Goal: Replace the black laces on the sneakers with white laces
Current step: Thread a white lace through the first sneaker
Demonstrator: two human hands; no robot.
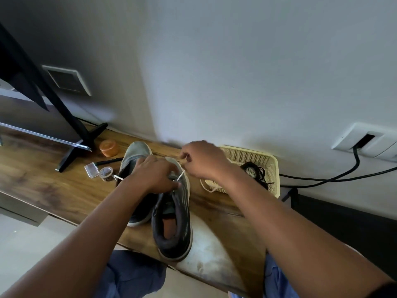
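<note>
At the bench's front edge, two sneakers sit side by side, toes toward the wall. Near sneaker is being laced. Left hand curls over its eyelet area, likely steadying the upper; whether it also holds lace is hidden. Right hand pinches the white lace and draws it taut up from an eyelet, probably seating it. The other sneaker waits behind the left hand. Black laces lie in the cream basket by the wall, out of the way. Loose white lace trails toward the basket's front.
</note>
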